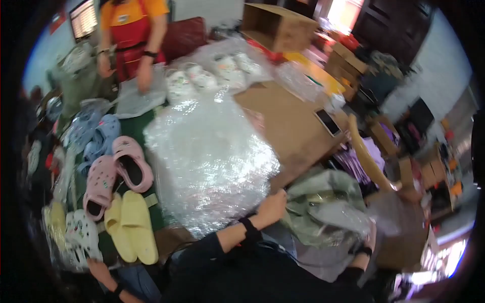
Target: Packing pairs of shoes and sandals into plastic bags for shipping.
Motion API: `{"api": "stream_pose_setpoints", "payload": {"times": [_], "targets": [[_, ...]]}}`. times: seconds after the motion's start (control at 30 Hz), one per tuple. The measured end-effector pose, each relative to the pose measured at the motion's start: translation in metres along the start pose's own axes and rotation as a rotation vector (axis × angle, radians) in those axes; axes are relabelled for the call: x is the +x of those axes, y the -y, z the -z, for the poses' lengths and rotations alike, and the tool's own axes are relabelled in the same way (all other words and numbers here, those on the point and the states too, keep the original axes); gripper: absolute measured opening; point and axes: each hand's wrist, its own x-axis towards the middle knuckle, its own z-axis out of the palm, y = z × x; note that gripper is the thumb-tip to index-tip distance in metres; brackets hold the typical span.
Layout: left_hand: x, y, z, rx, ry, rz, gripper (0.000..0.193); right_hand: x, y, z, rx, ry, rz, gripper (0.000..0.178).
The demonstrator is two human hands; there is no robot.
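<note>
A crumpled olive-green sack (316,197) stands right of centre, in front of me, with clear plastic (338,217) showing in its mouth. My left hand (272,208), a black band on its wrist, is closed at the sack's left rim. On the opposite rim, my right hand (371,236) grips the edge beside the plastic, its fingers partly hidden. Left of the sack, a large pile of shiny clear plastic bags (207,146) covers the middle of the table.
Pink clogs (134,164), yellow slides (131,227) and blue clogs (106,134) line the table's left. Another person's hand (98,270) touches white clogs (82,235). Across the table stands a person in a red apron (130,35). A phone (328,122) lies on cardboard (288,118).
</note>
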Motion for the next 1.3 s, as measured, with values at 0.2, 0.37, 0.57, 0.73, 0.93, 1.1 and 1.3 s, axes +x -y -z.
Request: {"api": "stream_pose_setpoints", "payload": {"times": [0.2, 0.37, 0.57, 0.73, 0.93, 1.1, 1.3], "targets": [[0.028, 0.036, -0.018, -0.5, -0.04, 0.149, 0.018, 0.003, 0.009, -0.055, 0.082, 0.295, -0.078, 0.049], [0.017, -0.003, -0.007, -0.505, 0.053, 0.052, 0.014, 0.009, -0.004, -0.081, -0.103, 0.48, -0.195, 0.065], [0.017, -0.005, -0.001, -0.648, 0.06, 0.037, 0.016, 0.002, 0.006, -0.092, -0.121, 0.477, -0.217, 0.069], [0.025, -0.011, 0.006, -0.751, 0.036, 0.003, 0.022, 0.01, -0.002, -0.062, -0.068, 0.483, -0.189, 0.075], [0.025, -0.018, 0.013, -0.555, 0.026, -0.106, 0.027, 0.064, -0.099, -0.055, -0.31, 0.278, -0.099, 0.029], [0.026, -0.02, 0.006, -0.52, 0.091, -0.136, 0.036, 0.118, -0.129, -0.055, -0.114, 0.302, 0.104, 0.029], [0.02, -0.021, 0.012, -0.447, 0.071, -0.155, 0.054, 0.164, -0.168, -0.085, -0.832, 0.132, 0.389, 0.021]]}}
